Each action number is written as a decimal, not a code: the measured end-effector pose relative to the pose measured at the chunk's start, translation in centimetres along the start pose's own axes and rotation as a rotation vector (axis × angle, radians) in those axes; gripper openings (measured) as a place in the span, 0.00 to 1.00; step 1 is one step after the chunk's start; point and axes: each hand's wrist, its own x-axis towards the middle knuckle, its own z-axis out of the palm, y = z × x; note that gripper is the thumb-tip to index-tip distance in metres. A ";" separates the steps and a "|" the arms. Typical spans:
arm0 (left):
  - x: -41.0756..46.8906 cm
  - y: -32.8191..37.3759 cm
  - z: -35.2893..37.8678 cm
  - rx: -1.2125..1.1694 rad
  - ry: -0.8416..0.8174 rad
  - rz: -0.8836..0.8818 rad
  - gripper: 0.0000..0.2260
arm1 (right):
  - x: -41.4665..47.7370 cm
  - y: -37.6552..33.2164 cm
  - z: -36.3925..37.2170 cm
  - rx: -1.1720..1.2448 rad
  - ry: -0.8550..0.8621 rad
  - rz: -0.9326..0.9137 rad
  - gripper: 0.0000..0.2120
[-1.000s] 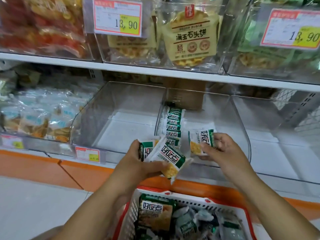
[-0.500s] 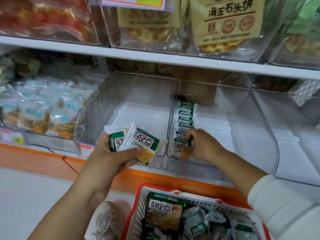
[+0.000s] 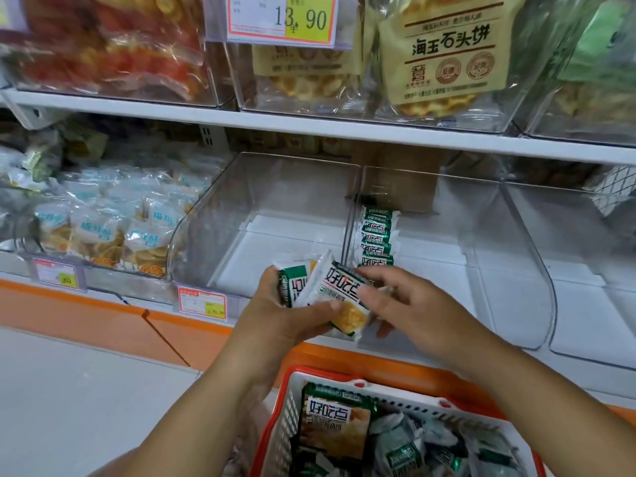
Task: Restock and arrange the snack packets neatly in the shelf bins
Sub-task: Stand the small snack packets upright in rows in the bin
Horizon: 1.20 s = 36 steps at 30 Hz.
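Observation:
My left hand (image 3: 275, 315) grips a small stack of green-and-white snack packets (image 3: 335, 290) in front of the shelf. My right hand (image 3: 409, 304) touches the top packet of that stack, thumb and fingers closing on its right edge. Behind the hands, a row of the same packets (image 3: 377, 235) stands on edge along the left wall of a clear bin (image 3: 516, 263). The clear bin (image 3: 261, 208) to its left holds nothing. A red-and-white basket (image 3: 344, 383) below my arms holds several more packets (image 3: 335, 425).
Left of the clear bins, a bin (image 3: 103, 232) is filled with blue-labelled cookie bags. The upper shelf (image 3: 309, 123) carries large cracker bags (image 3: 447, 60) and a 13.90 price tag (image 3: 285, 18). Small price tags (image 3: 203, 304) sit on the orange shelf front.
My right hand left the packet row in the bin and came back to the stack in my left hand. The view shifted slightly down and right.

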 end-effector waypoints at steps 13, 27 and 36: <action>0.7 0.6 -0.5 -0.097 0.185 -0.032 0.09 | 5.5 6.5 -4.9 -0.513 -0.054 0.264 0.18; 1.2 0.2 -0.8 -0.061 0.157 -0.005 0.06 | 7.9 7.3 -2.6 -0.598 -0.051 0.282 0.21; 0.9 -0.4 0.9 -0.107 -0.004 0.002 0.15 | 1.5 2.5 -3.5 -0.169 0.200 0.054 0.06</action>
